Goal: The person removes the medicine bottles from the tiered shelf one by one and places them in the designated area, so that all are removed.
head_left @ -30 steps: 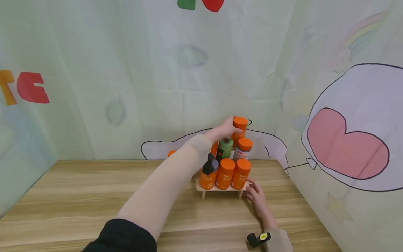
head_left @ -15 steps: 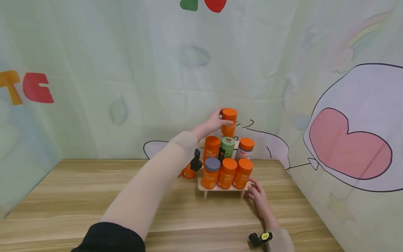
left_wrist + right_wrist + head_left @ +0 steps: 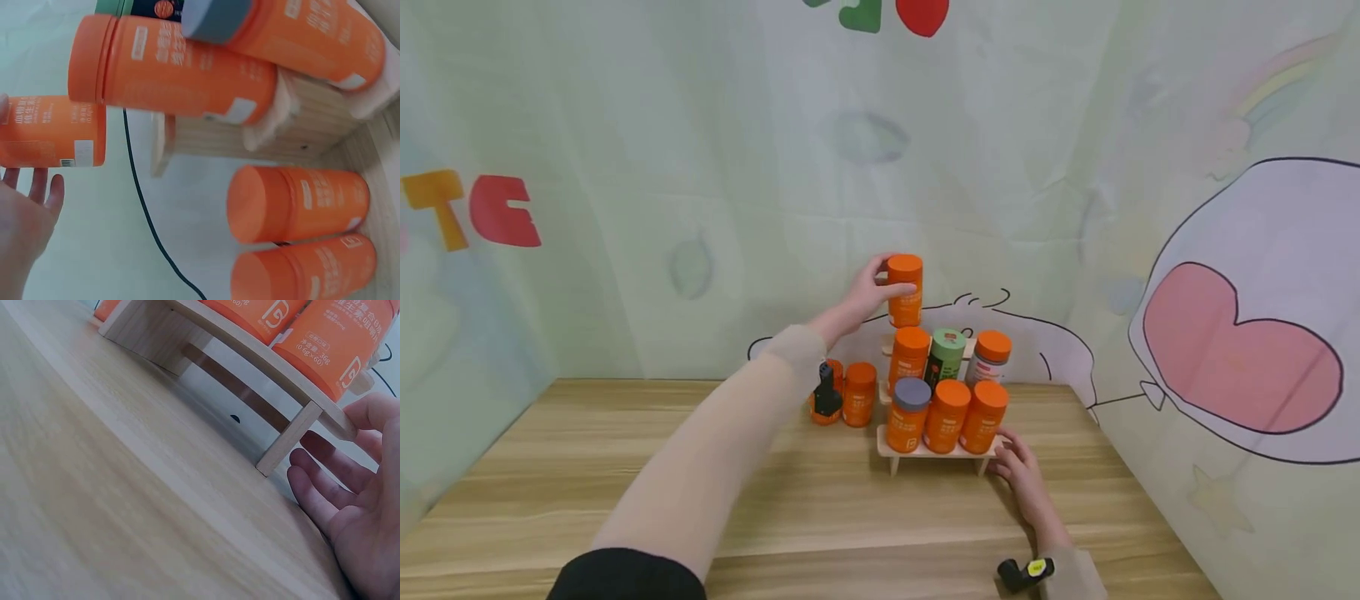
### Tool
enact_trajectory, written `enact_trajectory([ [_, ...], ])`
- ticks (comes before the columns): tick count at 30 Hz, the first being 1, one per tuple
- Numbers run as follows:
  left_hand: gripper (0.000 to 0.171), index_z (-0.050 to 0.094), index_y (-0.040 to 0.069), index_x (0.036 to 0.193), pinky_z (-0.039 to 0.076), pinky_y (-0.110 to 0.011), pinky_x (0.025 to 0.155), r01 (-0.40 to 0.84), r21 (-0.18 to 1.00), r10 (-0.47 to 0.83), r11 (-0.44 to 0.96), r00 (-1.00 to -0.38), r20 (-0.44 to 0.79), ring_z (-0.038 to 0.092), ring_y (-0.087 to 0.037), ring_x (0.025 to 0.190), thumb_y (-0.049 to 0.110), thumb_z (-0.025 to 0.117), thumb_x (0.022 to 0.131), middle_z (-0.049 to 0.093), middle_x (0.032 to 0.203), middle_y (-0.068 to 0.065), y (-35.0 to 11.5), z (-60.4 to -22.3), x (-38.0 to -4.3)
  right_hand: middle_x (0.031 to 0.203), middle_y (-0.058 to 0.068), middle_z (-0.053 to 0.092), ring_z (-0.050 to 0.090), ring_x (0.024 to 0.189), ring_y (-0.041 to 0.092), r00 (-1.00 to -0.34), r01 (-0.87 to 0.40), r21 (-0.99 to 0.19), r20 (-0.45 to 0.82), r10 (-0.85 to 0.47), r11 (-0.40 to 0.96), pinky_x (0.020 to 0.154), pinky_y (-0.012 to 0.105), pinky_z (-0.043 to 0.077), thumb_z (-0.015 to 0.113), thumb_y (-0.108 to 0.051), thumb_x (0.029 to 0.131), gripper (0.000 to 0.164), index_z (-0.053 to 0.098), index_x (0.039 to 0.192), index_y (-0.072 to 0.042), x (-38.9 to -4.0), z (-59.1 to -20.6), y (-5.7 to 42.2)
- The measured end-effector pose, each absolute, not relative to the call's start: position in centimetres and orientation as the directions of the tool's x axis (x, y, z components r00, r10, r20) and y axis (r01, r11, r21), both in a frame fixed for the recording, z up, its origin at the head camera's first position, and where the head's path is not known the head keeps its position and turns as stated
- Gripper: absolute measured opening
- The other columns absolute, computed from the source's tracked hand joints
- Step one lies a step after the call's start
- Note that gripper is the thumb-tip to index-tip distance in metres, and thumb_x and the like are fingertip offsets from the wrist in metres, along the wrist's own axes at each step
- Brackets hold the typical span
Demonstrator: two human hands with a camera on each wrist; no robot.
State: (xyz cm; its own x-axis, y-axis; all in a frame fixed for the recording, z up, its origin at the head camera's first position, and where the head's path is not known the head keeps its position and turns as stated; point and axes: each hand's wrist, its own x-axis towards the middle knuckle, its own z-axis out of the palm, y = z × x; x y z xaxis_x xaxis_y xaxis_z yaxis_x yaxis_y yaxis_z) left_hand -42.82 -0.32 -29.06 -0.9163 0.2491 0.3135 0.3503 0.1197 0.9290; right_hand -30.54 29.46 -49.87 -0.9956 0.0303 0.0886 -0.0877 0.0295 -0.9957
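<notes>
My left hand point(image 3: 863, 298) grips an orange vitamin bottle point(image 3: 905, 307), upright in the air above the back left of a stepped wooden rack point(image 3: 934, 451). In the left wrist view, the fingers wrap round this bottle at the frame's edge. My right hand point(image 3: 1027, 482) holds the right front end of the rack, its fingers at the shelf edge beside a leg point(image 3: 291, 439). On the front tier stand a grey-capped orange bottle point(image 3: 907, 421) and two orange-capped ones. Behind them are an orange bottle point(image 3: 910, 352), a green-capped bottle point(image 3: 947, 350) and a grey bottle with orange lid point(image 3: 991, 354).
Two more orange bottles, one nearer the rack point(image 3: 859, 396) and one partly behind the wrist camera point(image 3: 827, 400), stand on the wooden table point(image 3: 820, 517) left of the rack. A printed curtain point(image 3: 760, 208) hangs close behind.
My left hand has carried the orange bottle leftward from the rack's back right to its back left, uncovering the bottles on the table. The right hand has stayed at the rack's end.
</notes>
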Motion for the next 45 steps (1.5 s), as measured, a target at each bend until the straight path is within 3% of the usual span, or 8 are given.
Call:
enact_trajectory([
  [8, 0.06, 0.047, 0.012, 0.142, 0.048, -0.045, 0.101, 0.384, 0.919, 0.126, 0.092, -0.92, 0.372, 0.056, -0.031, 0.115, 0.017, 0.073, 0.088, 0.053, 0.134, -0.012, -3.7, -30.3, -42.4, 0.103, 0.001, 0.052, 0.059, 0.087, 0.005, -0.993, -0.108, -0.993, 0.11, 0.033, 0.046, 0.078, 0.022, 0.055, 0.043, -0.006, 0.099, 0.036, 0.045, 0.133, 0.002, -30.6, -50.4, 30.0],
  [17, 0.062, 0.047, 0.01, 0.142, 0.046, -0.043, 0.101, 0.334, 0.939, 0.062, 0.077, -0.942, 0.33, 0.053, -0.029, 0.112, 0.015, 0.073, 0.087, 0.052, 0.134, -0.015, -7.3, -31.2, -41.6, 0.104, 0.002, 0.049, 0.058, 0.087, 0.006, -0.992, -0.119, -0.993, 0.12, 0.029, 0.025, 0.078, 0.023, 0.056, 0.044, -0.007, 0.099, 0.028, 0.051, 0.126, -0.011, -30.8, -50.5, 30.6],
  [22, 0.063, 0.046, 0.008, 0.143, 0.045, -0.042, 0.101, 0.298, 0.949, 0.059, 0.103, -0.954, 0.293, 0.051, -0.029, 0.113, 0.016, 0.073, 0.087, 0.051, 0.136, -0.016, -9.0, -32.1, -41.1, 0.106, 0.004, 0.047, 0.058, 0.087, 0.005, -0.992, -0.127, -0.991, 0.128, 0.023, 0.036, 0.078, 0.021, 0.055, 0.045, -0.009, 0.1, 0.031, 0.048, 0.13, -0.003, -30.6, -50.4, 30.6],
  [31, 0.063, 0.043, 0.007, 0.145, 0.047, -0.029, 0.09, 0.263, 0.957, 0.038, 0.123, -0.965, 0.26, 0.051, -0.023, 0.109, 0.013, 0.07, 0.089, 0.051, 0.132, -0.014, -11.7, -34.4, -40.1, 0.105, 0.002, 0.048, 0.059, 0.085, 0.005, -0.992, -0.123, -0.992, 0.124, 0.029, 0.04, 0.077, 0.021, 0.055, 0.043, -0.007, 0.1, 0.036, 0.043, 0.134, 0.003, -30.6, -50.2, 30.5],
  [39, 0.067, 0.038, 0.004, 0.148, 0.037, -0.047, 0.111, 0.239, 0.965, -0.002, 0.104, -0.971, 0.241, 0.045, -0.033, 0.124, 0.015, 0.069, 0.09, 0.047, 0.143, -0.021, -13.3, -36.2, -39.6, 0.109, 0.004, 0.046, 0.058, 0.087, 0.006, -0.995, -0.085, -0.996, 0.087, 0.041, 0.041, 0.079, 0.022, 0.055, 0.043, -0.007, 0.099, 0.038, 0.041, 0.136, 0.002, -30.8, -50.1, 30.5],
  [45, 0.067, 0.036, 0.004, 0.15, 0.038, -0.045, 0.11, 0.229, 0.968, 0.001, 0.105, -0.973, 0.231, 0.048, -0.028, 0.12, 0.012, 0.067, 0.091, 0.044, 0.143, -0.021, -14.1, -37.2, -39.1, 0.11, 0.004, 0.045, 0.057, 0.086, 0.004, -0.996, -0.071, -0.997, 0.073, 0.043, 0.04, 0.079, 0.021, 0.055, 0.042, -0.007, 0.1, 0.042, 0.037, 0.14, 0.005, -30.7, -49.9, 30.4],
])
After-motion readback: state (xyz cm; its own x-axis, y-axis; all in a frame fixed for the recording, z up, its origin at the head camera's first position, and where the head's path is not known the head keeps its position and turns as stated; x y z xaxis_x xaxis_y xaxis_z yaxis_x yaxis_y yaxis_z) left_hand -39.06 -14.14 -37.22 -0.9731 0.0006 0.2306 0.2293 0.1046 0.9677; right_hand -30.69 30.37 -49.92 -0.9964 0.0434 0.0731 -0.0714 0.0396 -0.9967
